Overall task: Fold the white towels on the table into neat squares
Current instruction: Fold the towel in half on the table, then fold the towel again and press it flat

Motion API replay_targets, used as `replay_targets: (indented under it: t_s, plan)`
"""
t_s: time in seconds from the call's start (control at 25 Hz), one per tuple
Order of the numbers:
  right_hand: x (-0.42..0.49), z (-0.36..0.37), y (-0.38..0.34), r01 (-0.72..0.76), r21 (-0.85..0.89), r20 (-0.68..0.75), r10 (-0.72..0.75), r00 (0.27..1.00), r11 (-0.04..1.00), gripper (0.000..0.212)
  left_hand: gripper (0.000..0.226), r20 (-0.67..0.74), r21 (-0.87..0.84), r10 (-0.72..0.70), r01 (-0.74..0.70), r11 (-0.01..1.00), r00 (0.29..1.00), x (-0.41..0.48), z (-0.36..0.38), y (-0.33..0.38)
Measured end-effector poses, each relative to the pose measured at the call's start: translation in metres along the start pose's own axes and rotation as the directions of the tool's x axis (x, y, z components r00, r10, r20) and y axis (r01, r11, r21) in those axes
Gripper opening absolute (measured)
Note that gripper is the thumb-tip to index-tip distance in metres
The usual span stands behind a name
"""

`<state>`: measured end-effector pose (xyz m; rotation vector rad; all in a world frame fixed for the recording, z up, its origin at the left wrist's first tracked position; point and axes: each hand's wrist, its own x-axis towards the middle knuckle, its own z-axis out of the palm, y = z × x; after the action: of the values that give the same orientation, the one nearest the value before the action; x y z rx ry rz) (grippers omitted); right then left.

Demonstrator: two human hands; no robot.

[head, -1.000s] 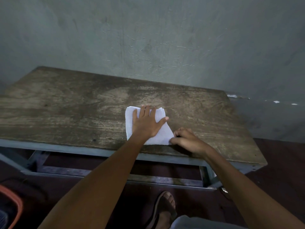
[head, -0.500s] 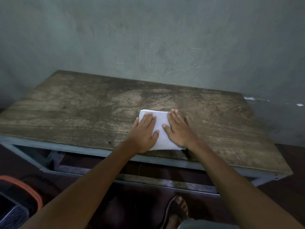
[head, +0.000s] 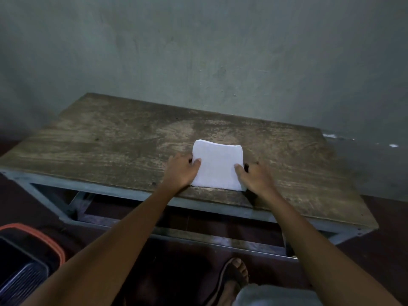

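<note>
left hand (head: 182,171): grips the left edge of the towel (head: 217,166), thumb lying on top of the cloth and fingers curled at the side; whether they reach underneath cannot be told.
right hand (head: 254,175): grips the right edge the same way, thumb on top, fingers curled beside the edge.
hands together: apart, one on each side, with the whole width of the towel between them.
between the hands: the towel lies flat as a small, thick, roughly square white pad, its near edge close to the table's front edge.
how it will likely handle: light, soft and limp. the stacked layers give it some body, but they would probably slide or fan open if lifted by one corner. not fragile and not slippery.
where to take hold: at the two side edges where the hands are, pinching through all the layers at once, or with a flat palm on top to press it.
under the hands: a worn wooden table (head: 110,140) on a metal frame.
beyond the hands: a bare grey wall (head: 198,51).
behind and below the hands: a basket (head: 26,250) with an orange rim at the far left, and a foot in a sandal (head: 234,274) on the dark floor.
</note>
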<state>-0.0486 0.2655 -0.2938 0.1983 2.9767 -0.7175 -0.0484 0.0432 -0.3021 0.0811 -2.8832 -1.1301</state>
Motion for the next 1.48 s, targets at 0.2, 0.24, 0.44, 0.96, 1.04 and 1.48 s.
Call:
replay_targets:
  t_s: [0.2, 0.24, 0.44, 0.96, 1.04, 1.48]
  plan:
    - [-0.007, -0.003, -0.008, -0.056, 0.396, 0.139, 0.000, 0.990, 0.917, 0.046, 0.039, -0.053, -0.332, -0.203, 0.174, 0.927, 0.978, -0.007, 0.017, 0.023]
    - [-0.007, -0.001, -0.009, -0.093, 0.463, 0.160, 0.020, 0.987, 0.881, 0.046, 0.039, -0.048, -0.371, -0.239, 0.204, 0.906, 0.970, -0.008, 0.015, 0.026]
    - [-0.023, -0.009, -0.032, -0.124, 0.536, 0.218, 0.006, 0.976, 0.835, 0.022, 0.026, 0.002, -0.534, -0.354, 0.300, 0.790, 0.935, -0.023, 0.006, 0.032]
    - [-0.030, -0.011, -0.039, -0.294, 0.643, 0.335, 0.086, 0.938, 0.707, 0.030, 0.019, 0.085, -0.679, -0.345, 0.307, 0.667, 0.935, -0.035, -0.005, 0.013]
    - [-0.031, -0.009, -0.038, -0.212, 0.589, 0.253, 0.071, 0.965, 0.780, 0.028, 0.019, 0.063, -0.675, -0.330, 0.284, 0.681, 0.942, -0.035, -0.006, 0.014]
    - [-0.045, -0.011, -0.066, -0.105, 0.746, 0.230, -0.107, 0.967, 0.657, 0.020, 0.017, 0.005, -0.805, -0.325, 0.197, 0.560, 0.946, -0.047, -0.036, 0.009]
